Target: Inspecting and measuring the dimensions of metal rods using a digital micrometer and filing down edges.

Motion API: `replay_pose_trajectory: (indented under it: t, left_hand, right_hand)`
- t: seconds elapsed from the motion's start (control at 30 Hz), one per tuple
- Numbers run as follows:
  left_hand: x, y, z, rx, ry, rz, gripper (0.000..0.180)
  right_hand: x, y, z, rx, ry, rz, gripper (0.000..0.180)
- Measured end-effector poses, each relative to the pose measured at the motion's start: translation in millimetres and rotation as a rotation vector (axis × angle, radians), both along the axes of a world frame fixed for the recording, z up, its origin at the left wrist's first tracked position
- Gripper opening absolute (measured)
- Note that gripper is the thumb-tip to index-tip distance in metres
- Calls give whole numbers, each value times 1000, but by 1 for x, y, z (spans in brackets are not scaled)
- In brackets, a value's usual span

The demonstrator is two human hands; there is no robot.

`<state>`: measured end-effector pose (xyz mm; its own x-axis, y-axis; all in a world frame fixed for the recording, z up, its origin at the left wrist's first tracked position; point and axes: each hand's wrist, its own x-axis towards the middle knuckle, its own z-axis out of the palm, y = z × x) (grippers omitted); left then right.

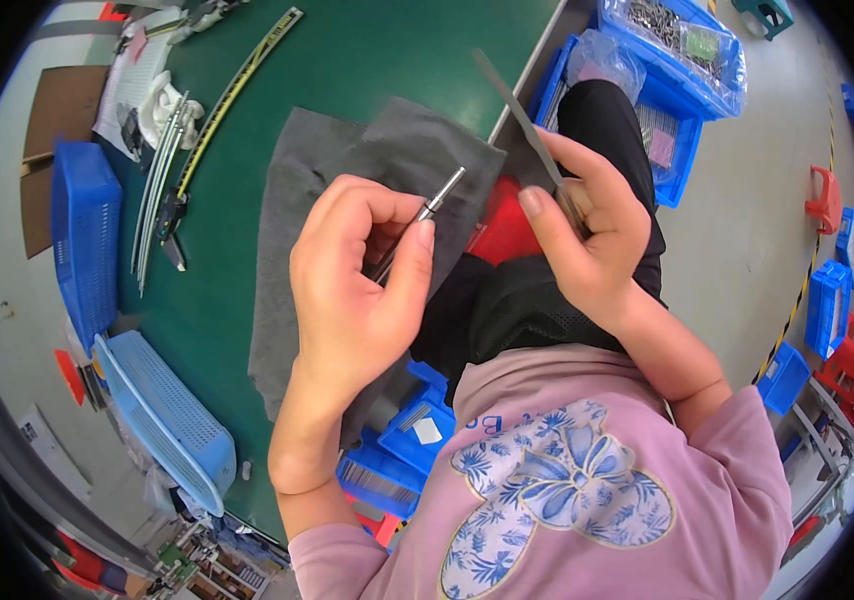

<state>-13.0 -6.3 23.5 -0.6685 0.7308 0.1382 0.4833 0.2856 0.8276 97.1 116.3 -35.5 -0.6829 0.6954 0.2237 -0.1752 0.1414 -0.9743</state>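
Left hand (352, 270), mine: one; thumb and fingers pinching a slim metal rod (444, 192), which slants up above the grey cloth. Right hand (597, 215), mine: one; thumb and fingers closed on a flat metal strip (523, 118), its lower end partly hidden.

Progress, by my judgement: under way; rod and strip are both in hand and apart from each other. Whether anything has been done to the rod, or how much remains, I cannot tell.

Count:
- Slim metal rod, held: one.
- Flat metal strip, held: one.
- Grey cloth (275, 280), spread on the green table (337, 50): one.
- Caliper-like tool (175, 215), yellow scale beside it: one.
- Thin pale rods (155, 190), bunched beside the tool: several; overlap prevents an exact count.
- Blue baskets, left side: two, one dark (87, 240), one light (167, 420).
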Motion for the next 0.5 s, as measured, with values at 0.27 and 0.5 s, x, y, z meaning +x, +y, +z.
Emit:
replay_pose_trajectory:
  t: [0.27,0.5]
  left_hand:
    - [-12,-5,-9,18,-333,96,6]
    - [4,2,-19,26,125,98,8]
  right_hand:
    - [-24,-11,6,-134,-94,-17,16]
    - [-33,-30,7,134,-35,17,8]
